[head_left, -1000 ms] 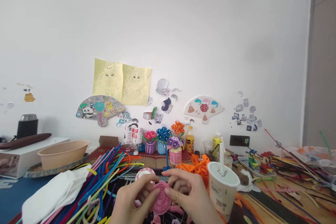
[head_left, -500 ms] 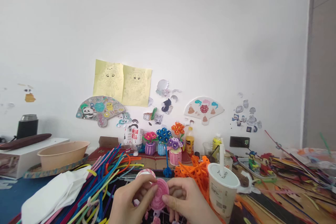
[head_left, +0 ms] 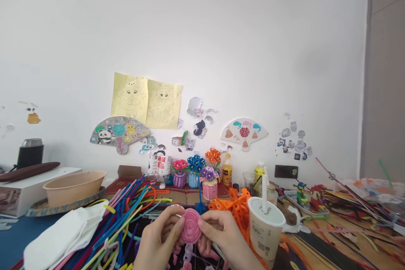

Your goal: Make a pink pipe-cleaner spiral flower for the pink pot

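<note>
A round pink spiral disc [head_left: 191, 226], coiled from what looks like fuzzy pipe cleaner, is held up between my two hands with its flat face toward me. My left hand [head_left: 165, 232] pinches its left edge with thumb and fingers. At the right edge, the thumb and fingers of my right hand [head_left: 219, 230] grip it too. Part of a pink-and-white striped thing shows behind my left fingers, mostly hidden. Below the disc, pink and lilac fuzzy pieces [head_left: 187, 255] lie on a dark surface, partly covered by my hands.
Colourful pipe cleaners [head_left: 122, 215] and a white cloth-like sheet [head_left: 63, 236] lie to the left. Orange pipe cleaner pieces [head_left: 232, 204] and a lidded cup [head_left: 266, 230] with a straw stand close on the right. Pipe cleaner flower pots [head_left: 210, 188] line the wall behind.
The disc has risen slightly and turned to show its face more fully, and both hands have lifted a little with it. The whole view has shifted slightly.
</note>
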`<action>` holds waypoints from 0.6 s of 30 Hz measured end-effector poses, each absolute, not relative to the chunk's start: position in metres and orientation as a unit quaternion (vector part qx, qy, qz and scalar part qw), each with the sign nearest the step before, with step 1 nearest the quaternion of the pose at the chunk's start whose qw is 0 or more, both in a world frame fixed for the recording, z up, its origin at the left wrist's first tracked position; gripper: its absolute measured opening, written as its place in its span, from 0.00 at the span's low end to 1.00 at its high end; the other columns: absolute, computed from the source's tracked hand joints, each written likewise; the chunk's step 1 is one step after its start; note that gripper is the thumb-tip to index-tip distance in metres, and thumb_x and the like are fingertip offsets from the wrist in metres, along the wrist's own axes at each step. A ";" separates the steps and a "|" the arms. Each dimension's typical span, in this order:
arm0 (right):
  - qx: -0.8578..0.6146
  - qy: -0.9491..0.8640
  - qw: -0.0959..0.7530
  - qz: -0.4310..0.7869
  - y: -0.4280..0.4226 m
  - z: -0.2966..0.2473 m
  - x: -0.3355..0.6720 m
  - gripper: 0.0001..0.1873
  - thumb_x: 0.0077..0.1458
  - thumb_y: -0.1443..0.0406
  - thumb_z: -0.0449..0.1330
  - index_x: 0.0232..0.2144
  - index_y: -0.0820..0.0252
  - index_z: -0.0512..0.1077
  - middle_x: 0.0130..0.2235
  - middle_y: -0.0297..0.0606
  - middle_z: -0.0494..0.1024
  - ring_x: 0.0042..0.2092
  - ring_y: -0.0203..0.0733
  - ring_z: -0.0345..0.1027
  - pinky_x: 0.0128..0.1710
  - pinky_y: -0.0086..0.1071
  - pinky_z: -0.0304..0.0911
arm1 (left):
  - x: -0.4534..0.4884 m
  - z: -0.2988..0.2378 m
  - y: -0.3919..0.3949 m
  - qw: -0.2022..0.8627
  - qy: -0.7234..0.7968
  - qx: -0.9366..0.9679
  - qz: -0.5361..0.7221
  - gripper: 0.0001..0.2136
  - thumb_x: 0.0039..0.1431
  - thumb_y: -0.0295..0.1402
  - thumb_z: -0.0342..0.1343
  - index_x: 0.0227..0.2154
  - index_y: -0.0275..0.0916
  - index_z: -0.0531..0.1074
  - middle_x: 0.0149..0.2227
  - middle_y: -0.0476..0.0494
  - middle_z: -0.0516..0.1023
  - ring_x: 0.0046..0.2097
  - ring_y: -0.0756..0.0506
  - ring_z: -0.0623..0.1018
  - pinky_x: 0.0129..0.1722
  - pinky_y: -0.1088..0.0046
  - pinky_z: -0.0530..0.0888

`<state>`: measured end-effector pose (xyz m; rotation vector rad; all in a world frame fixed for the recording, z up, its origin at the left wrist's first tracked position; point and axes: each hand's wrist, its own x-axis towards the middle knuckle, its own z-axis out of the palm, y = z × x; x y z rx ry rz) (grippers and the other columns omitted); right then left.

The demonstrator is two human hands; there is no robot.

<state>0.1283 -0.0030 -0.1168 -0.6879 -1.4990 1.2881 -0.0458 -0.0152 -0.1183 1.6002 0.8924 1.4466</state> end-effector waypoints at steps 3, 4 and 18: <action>-0.293 -0.602 0.500 0.550 -0.003 -0.119 0.128 0.27 0.41 0.46 0.68 0.24 0.68 0.74 0.16 0.35 0.73 0.17 0.34 0.67 0.18 0.24 0.60 | -0.047 -0.119 -0.013 0.425 0.345 0.615 0.568 0.16 0.49 0.47 0.63 0.31 0.39 0.74 0.25 0.49 0.77 0.26 0.49 0.75 0.24 0.78 0.70; -0.295 -0.595 0.500 0.556 -0.003 -0.119 0.128 0.28 0.41 0.46 0.68 0.25 0.67 0.74 0.16 0.35 0.73 0.18 0.34 0.67 0.17 0.24 0.59 | -0.047 -0.119 -0.013 0.425 0.349 0.606 0.575 0.16 0.48 0.47 0.64 0.28 0.38 0.75 0.24 0.49 0.77 0.25 0.49 0.74 0.23 0.78 0.69; -0.269 -0.548 0.522 0.596 -0.003 -0.128 0.120 0.24 0.37 0.50 0.73 0.20 0.67 0.75 0.15 0.34 0.73 0.16 0.31 0.63 0.17 0.23 0.53 | -0.047 -0.116 -0.016 0.466 0.386 0.590 0.535 0.24 0.41 0.54 0.64 0.20 0.32 0.74 0.17 0.52 0.67 0.18 0.56 0.62 0.16 0.82 0.58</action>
